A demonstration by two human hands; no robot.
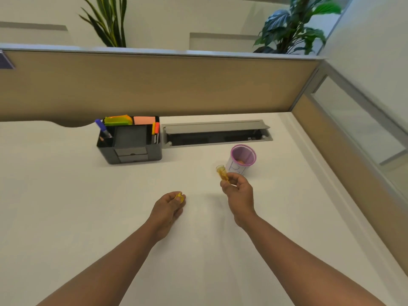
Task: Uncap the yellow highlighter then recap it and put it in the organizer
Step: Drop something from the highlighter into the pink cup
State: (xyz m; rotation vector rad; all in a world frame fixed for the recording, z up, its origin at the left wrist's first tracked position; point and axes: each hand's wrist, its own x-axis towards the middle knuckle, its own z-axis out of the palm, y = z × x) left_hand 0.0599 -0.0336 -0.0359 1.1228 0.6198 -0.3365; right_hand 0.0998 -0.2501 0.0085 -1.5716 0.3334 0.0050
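Note:
The yellow highlighter is in two parts, held apart above the white desk. My right hand (237, 191) pinches a translucent yellow piece with a hollow end, which looks like the cap (221, 173), pointing up and away. My left hand (169, 208) is closed around the other yellow part (179, 197); only its tip shows past my fingers. The hands are roughly a hand's width apart. The dark grey organizer (132, 151) stands at the back left of the desk, well beyond my left hand.
The organizer holds a purple pen (102, 128), sticky notes (130, 120) and orange and yellow markers (155, 129). A pink mesh cup (242, 156) stands just behind my right hand. An open cable tray (217, 134) lies along the back. Tan partitions close off the back and right.

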